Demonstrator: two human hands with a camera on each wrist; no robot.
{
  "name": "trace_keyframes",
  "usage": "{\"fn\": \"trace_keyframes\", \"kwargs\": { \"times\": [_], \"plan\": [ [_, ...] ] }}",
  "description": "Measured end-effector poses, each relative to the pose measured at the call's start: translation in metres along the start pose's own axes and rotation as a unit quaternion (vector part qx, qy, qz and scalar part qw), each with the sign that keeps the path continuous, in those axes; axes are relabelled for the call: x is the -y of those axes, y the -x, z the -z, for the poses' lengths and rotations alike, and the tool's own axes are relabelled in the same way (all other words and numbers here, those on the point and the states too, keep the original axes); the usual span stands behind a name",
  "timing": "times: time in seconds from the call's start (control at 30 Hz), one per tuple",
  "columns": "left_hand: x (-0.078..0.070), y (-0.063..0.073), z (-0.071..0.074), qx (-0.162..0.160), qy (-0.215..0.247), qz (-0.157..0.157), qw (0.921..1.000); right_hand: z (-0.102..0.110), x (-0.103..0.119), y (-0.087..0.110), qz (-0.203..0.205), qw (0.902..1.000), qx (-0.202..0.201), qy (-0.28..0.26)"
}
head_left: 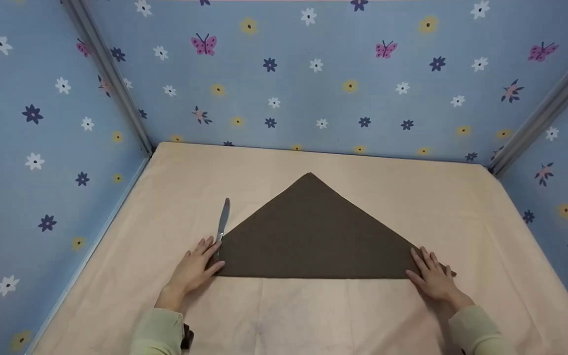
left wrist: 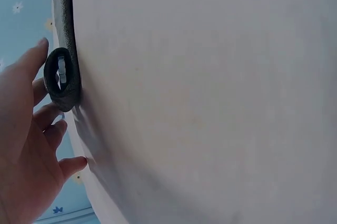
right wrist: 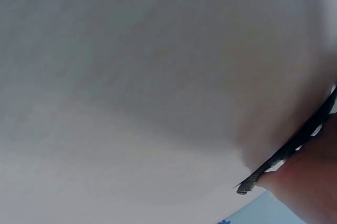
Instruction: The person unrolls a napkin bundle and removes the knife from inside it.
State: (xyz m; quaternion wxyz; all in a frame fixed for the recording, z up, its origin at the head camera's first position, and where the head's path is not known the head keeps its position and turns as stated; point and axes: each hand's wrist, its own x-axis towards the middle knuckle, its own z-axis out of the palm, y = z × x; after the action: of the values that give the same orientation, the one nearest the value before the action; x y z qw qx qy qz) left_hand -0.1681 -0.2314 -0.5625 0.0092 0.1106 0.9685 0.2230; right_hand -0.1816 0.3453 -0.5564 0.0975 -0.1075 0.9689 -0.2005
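Observation:
A dark brown cloth napkin (head_left: 313, 231), folded into a wide triangle, lies with its point toward the back wall. At its left corner my left hand (head_left: 195, 266) has thumb and fingers on either side of the cloth. There the napkin (left wrist: 67, 92) curls into a loop, with something shiny inside it. A table knife (head_left: 224, 217) lies along that corner, blade pointing away; its lower part is hidden by hand and cloth. My right hand (head_left: 434, 278) rests with extended fingers on the right corner, whose tip sticks out beyond it. Its thumb touches the napkin edge (right wrist: 287, 150).
A pale cream cloth (head_left: 303, 315) with faint creases covers the table. Blue panels (head_left: 294, 88) with flowers and butterflies stand at the back and both sides, joined by grey corner posts (head_left: 109, 74).

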Motion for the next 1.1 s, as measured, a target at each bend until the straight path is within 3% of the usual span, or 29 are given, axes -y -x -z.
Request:
{"fn": "trace_keyframes", "kwargs": {
  "times": [0.5,1.1],
  "plan": [
    [0.0028,-0.0020,-0.0020,0.003,-0.023,-0.011,0.9997,0.0007,-0.0001,-0.0006,-0.004,1.0000,0.007,-0.002],
    [0.0048,-0.0001,-0.0002,-0.003,-0.042,0.025,0.9988,-0.0005,0.0008,-0.0003,-0.007,0.9999,0.000,0.007]
  ]
}}
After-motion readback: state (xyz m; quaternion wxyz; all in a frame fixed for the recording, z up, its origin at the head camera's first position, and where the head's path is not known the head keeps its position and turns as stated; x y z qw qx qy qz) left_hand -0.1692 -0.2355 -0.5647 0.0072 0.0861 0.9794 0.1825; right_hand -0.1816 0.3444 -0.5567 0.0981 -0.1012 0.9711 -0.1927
